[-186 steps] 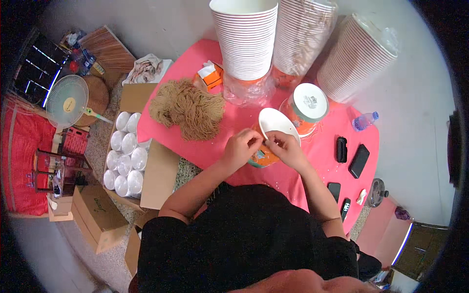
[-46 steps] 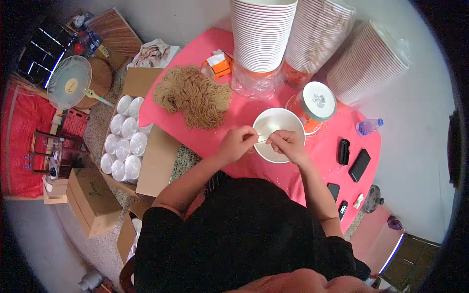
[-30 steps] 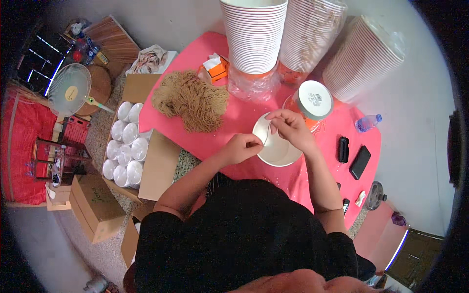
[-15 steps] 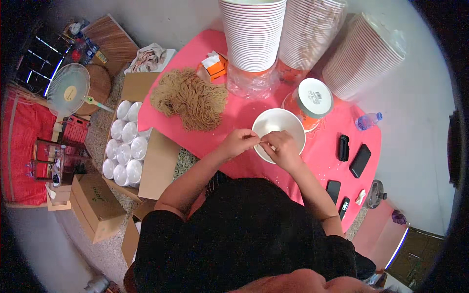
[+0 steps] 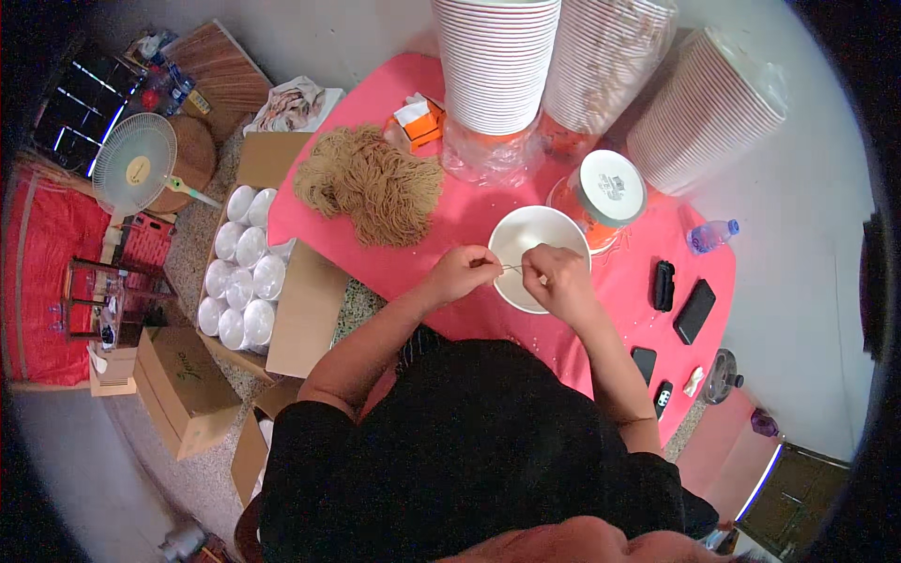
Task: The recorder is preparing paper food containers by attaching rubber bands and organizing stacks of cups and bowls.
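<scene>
A thin strand (image 5: 511, 268), too fine to tell whether thread or wire, stretches between my two hands. My left hand (image 5: 465, 274) pinches one end by the near left rim of a white round tub (image 5: 522, 229). Over the tub's opening, my right hand (image 5: 563, 281) is closed on the other end with its fingers curled. The tub stands upright, and its inside is partly hidden by my right hand. Beyond my left hand lies a loose heap of tan strands (image 5: 375, 188) like yarn. Behind the tub stands an upturned orange-and-white tub (image 5: 612, 188) with its white base up.
Tall stacks of white tubs (image 5: 497, 75) rise at the table's back. An orange tissue box (image 5: 424, 127) sits beside the heap. At right are a bottle (image 5: 713, 236), a black case (image 5: 663, 286) and phones (image 5: 694, 311). Left of the table, a carton (image 5: 310, 310) holds wrapped white cups.
My right hand has drawn away to the right from my left, and the strand between them now shows. The left hand stays almost in place. The whole view has shifted slightly.
</scene>
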Demonstrator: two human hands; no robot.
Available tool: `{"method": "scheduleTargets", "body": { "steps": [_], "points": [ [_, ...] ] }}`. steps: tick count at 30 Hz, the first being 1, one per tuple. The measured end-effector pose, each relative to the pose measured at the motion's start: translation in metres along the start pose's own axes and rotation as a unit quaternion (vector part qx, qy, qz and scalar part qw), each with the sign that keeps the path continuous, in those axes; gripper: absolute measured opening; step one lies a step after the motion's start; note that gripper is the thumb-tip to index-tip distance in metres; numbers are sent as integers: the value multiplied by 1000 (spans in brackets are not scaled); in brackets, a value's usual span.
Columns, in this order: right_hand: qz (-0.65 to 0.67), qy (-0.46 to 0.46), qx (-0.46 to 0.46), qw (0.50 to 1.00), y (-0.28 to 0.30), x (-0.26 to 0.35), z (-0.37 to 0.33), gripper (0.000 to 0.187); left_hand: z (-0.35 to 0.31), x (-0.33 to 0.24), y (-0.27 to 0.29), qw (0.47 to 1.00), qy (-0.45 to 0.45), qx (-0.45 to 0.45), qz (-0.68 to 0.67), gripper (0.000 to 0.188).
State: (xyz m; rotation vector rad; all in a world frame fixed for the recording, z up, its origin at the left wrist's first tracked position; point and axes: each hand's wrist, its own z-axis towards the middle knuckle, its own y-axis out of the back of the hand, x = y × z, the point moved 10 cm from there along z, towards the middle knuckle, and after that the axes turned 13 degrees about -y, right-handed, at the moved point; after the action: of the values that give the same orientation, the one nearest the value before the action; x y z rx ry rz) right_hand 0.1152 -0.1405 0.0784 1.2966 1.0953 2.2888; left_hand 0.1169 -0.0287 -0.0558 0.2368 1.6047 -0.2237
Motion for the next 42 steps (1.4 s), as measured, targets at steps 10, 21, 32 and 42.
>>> {"method": "scheduleTargets", "body": {
  "steps": [10,21,32,42],
  "points": [
    [95,-36,80,992,-4,-9,-1,8,-4,-8,2,997,-61,19,38,11],
    [69,-30,88,993,-33,-13,8,3,-11,-2,-7,995,63,15,-82,11],
    [402,-237,237,852,-87,-60,-10,11,-10,-31,1,989,-138,-41,38,6],
    [459,-312,234,799,-97,-78,-15,10,-9,-32,5,983,-172,-68,10,7]
  ]
}}
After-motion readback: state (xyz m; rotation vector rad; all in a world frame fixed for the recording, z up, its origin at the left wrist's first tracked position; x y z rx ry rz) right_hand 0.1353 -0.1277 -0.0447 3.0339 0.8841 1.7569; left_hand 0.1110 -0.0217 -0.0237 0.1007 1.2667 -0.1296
